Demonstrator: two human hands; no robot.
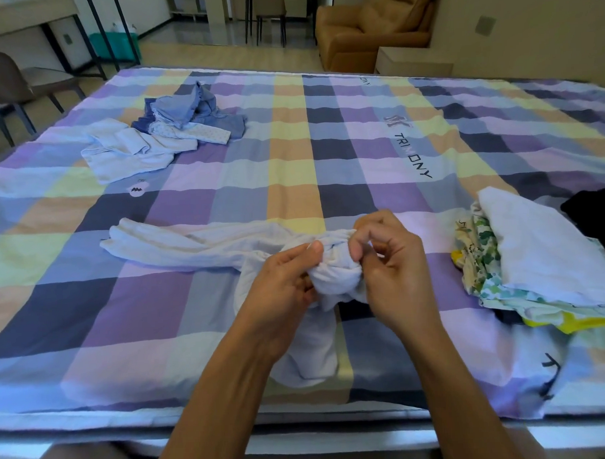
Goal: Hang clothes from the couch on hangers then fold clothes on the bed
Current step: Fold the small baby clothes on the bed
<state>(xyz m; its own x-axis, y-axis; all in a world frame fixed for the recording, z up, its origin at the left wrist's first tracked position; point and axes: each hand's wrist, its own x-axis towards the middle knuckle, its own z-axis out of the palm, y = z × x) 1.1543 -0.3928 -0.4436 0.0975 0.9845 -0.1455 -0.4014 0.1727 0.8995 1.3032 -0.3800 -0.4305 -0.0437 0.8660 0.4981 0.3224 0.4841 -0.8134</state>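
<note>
Over the near edge of the bed (125, 304), with its cover checked in purple, yellow, peach and navy, both forearms reach in. The left hand (282, 278) and the right hand (388, 260) meet round the bunched middle of a long white soft-cloth garment (198, 245). The left hand's thumb lies on top of the wad with the other fingers curled beneath it. The right hand's fingers (358, 251) are bent and pinch the gathered folds from the other side, so both hands grip it. One end of the garment hangs toward the person between the wrists, and the other trails flat across the cover to the left, well clear of the fingers. Just beside the right hand lies a stack with a folded white cloth (542, 248) on top, a green-and-cream patterned garment (484, 257) under it and a yellow piece (578, 322) at the bottom. A black garment (598, 208) lies at the right edge of the view behind the stack. Farther off on the left of the bed a crumpled pale blue garment (127, 153) touches a heap of blue denim-like clothes (194, 106). Beyond the bed stand a tan padded couch (366, 24), a dark-legged chair (269, 10) and a brown chair (1, 78) on the far left.
</note>
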